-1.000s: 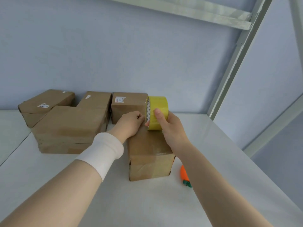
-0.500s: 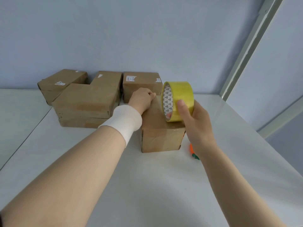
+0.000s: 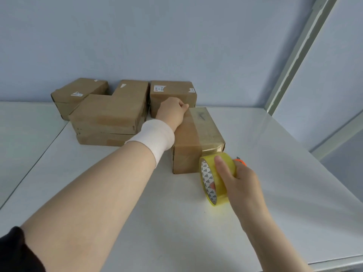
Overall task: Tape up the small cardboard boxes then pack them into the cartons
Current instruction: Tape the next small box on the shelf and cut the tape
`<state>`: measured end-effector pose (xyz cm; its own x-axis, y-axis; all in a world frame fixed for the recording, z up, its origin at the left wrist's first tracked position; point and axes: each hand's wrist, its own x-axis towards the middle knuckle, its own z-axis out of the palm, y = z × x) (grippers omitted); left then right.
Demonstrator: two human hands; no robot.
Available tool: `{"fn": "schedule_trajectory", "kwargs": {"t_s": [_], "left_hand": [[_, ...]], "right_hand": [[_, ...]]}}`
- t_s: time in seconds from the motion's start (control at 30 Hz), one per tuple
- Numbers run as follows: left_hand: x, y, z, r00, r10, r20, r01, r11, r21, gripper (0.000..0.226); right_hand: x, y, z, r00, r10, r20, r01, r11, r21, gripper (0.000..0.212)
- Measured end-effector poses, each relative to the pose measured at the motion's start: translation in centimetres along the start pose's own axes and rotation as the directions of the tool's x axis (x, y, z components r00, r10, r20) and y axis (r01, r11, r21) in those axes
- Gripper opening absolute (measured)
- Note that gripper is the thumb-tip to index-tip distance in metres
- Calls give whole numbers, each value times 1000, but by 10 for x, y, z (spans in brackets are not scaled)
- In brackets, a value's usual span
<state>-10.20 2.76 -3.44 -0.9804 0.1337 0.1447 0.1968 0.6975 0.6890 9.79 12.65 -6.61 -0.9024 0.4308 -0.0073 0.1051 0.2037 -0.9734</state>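
A glossy strip of clear tape runs along the top of the small box [image 3: 196,138], from under the curled fingers of the left hand [image 3: 172,112] at its far edge down to the yellowish tape roll [image 3: 216,179], which the right hand [image 3: 241,181] grips. The strip looks uncut, and an orange cutter [image 3: 242,161] lies just behind the right knuckles. More matte brown boxes [image 3: 110,114] sit beside the left fingers. No carton shows, so packing remains.
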Motion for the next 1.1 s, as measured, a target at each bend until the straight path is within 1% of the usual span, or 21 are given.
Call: {"fn": "schedule_trajectory", "kwargs": {"t_s": [0.07,0.1,0.13,0.17,0.2,0.23,0.3,0.33,0.4,0.43,0.5,0.6,0.7,0.83,0.87,0.9,0.97,1.0,1.03,1.07,1.1], "left_hand": [[-9,3,-6,984,115,-135,-98,987,125,26],[-16,5,-9,960,213,-182,-183,969,167,27],[-25,7,-10,928,319,-194,-290,943,163,29],[-38,11,-10,896,416,-158,-399,908,125,32],[-50,14,-8,866,493,-76,-489,870,69,37],[-62,16,-4,838,544,43,-546,837,35,46],[-75,14,4,778,564,277,-609,785,111,61],[-74,11,6,767,551,329,-622,765,167,61],[-64,8,3,773,536,340,-619,755,216,56],[-59,7,3,774,537,335,-618,755,218,54],[-51,7,3,769,541,340,-624,752,215,53],[-46,9,6,763,554,333,-631,749,200,52],[-43,6,8,764,567,307,-631,757,171,49],[-46,9,2,769,546,333,-625,751,212,48],[-50,10,0,789,537,300,-605,766,219,47],[-57,11,-3,818,534,213,-573,789,221,44],[-82,8,-10,859,506,-74,-487,854,182,34],[-97,5,-13,862,473,-183,-450,880,154,36],[-110,3,-16,881,424,-209,-404,905,136,43],[-121,2,-17,925,348,-152,-332,935,122,50],[-128,2,-17,967,248,-57,-241,965,106,56]], "right_hand": [[2,-2,-1,1000,14,-3,-14,1000,-3,41],[2,-2,-2,1000,21,-3,-21,1000,6,42],[1,-2,-3,1000,31,-5,-31,999,18,41],[0,-2,-4,999,35,-11,-35,999,29,40],[0,-3,-4,999,37,-18,-36,999,34,40],[2,-4,-5,999,38,-21,-37,999,38,39],[3,-7,-6,999,50,19,-52,996,76,36],[2,-9,-7,996,58,74,-67,991,116,33],[-1,-9,-8,981,50,187,-84,981,176,28],[-2,-7,-8,980,33,198,-66,985,161,24],[-2,-6,-6,989,-18,146,3,995,101,20],[-3,-8,-6,997,-57,60,54,997,53,30],[-7,-6,-9,999,15,52,-20,996,88,32],[-4,-14,-9,989,97,113,-106,991,77,28],[-3,-16,-10,985,110,135,-122,989,89,27],[-2,-16,-11,981,120,155,-137,985,101,27],[-2,-15,-15,974,124,191,-152,979,136,26],[-1,-13,-17,969,119,215,-154,976,155,26],[0,-12,-19,964,115,241,-158,973,167,26],[1,-11,-20,958,108,267,-156,974,165,26],[3,-10,-21,949,106,296,-157,976,154,28]]}}
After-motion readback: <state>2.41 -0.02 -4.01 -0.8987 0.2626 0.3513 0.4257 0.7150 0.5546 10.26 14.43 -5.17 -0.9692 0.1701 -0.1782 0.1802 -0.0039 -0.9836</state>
